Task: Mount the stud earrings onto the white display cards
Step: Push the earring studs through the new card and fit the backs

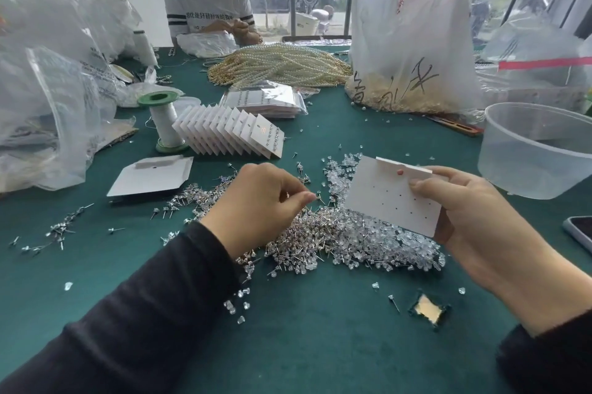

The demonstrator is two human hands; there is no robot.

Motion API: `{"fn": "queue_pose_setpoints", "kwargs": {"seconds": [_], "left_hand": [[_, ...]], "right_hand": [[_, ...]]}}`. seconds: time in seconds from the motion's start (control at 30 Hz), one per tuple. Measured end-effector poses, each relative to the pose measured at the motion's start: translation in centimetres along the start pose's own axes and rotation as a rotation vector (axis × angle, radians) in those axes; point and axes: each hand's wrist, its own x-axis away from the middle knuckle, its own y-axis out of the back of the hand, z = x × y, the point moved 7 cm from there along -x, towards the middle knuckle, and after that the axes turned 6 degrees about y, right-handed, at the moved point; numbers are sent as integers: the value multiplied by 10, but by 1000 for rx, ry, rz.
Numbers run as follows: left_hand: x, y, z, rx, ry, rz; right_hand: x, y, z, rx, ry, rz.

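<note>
My right hand holds a white display card with rows of small holes, tilted up over the table. My left hand hovers left of the card, its thumb and forefinger pinched on a stud earring. Under both hands lies a big pile of stud earrings mixed with clear plastic backs. More studs are scattered to the left. A fanned row of filled cards stands behind the pile, and a stack of blank cards lies at the left.
A clear plastic tub sits at the right, a phone at the right edge. A thread spool, bagged cards, a pearl necklace heap and plastic bags crowd the back. A person sits across the green table.
</note>
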Motion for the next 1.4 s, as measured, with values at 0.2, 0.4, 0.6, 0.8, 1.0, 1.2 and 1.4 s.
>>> {"fn": "queue_pose_setpoints", "kwargs": {"seconds": [0.2,0.4,0.6,0.8,1.0,1.2,1.4], "left_hand": [[11,13,-22,276,-119,-217],[21,14,-33,273,-177,-293],[23,15,-42,118,-283,-272],[25,16,-45,52,-352,-271],[26,15,-46,26,-357,-270],[26,13,-47,-67,-387,-235],[28,9,-52,-237,-454,-185]], "right_hand": [[7,-12,-3,-65,-45,39],[19,-27,2,-139,-40,156],[20,-28,4,-141,-36,134],[20,-28,4,-164,-50,134],[21,-29,3,-165,-57,135],[20,-27,3,-139,-65,116],[19,-26,1,-161,-86,109]]}}
